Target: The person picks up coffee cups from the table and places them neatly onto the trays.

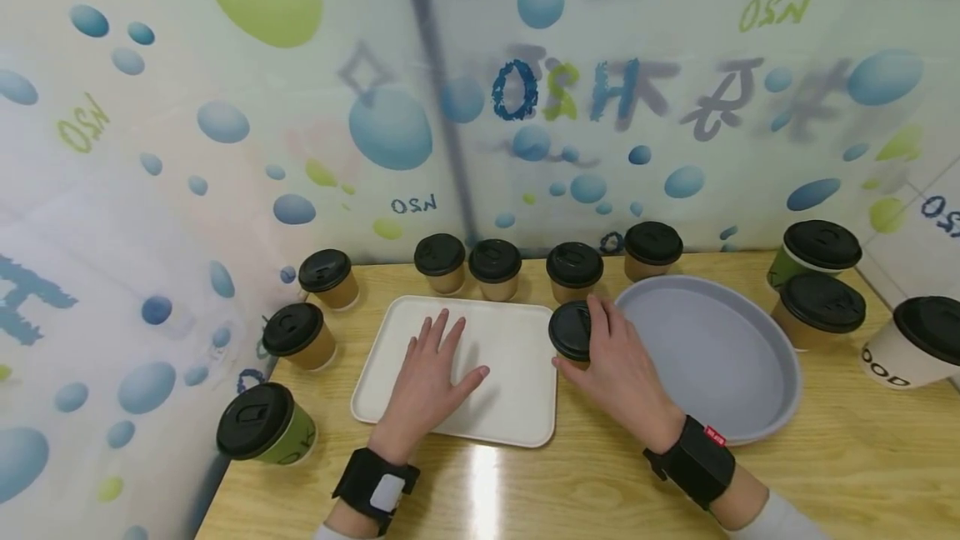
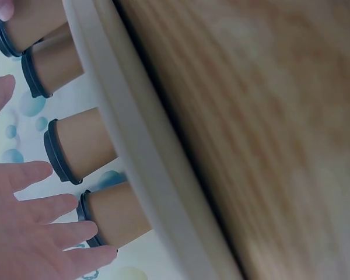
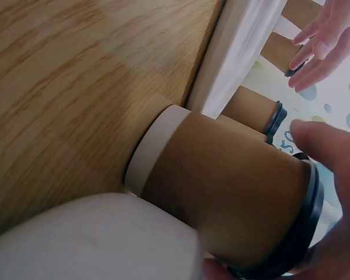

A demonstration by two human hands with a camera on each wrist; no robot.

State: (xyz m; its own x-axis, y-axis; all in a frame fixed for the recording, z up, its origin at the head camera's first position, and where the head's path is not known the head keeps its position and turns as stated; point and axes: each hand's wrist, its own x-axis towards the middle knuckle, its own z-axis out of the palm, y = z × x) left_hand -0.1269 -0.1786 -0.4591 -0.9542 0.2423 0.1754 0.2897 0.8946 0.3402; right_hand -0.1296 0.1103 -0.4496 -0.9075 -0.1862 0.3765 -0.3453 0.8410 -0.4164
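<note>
only r-wrist cam shows held cup's (image 3: 233, 181) base (image 3: 154, 149)

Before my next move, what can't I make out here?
Inside of the held cup: hidden by its black lid, head and right wrist views.
Round tray: partly covered by the right hand, head view.
Rear green cup: lower part behind a brown cup, head view.
White cup: cut off by the head view's right edge.

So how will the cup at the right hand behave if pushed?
The cup may tip if pushed near its lid, since it narrows toward the base. Its paper-like wall probably dents under a hard squeeze.
</note>
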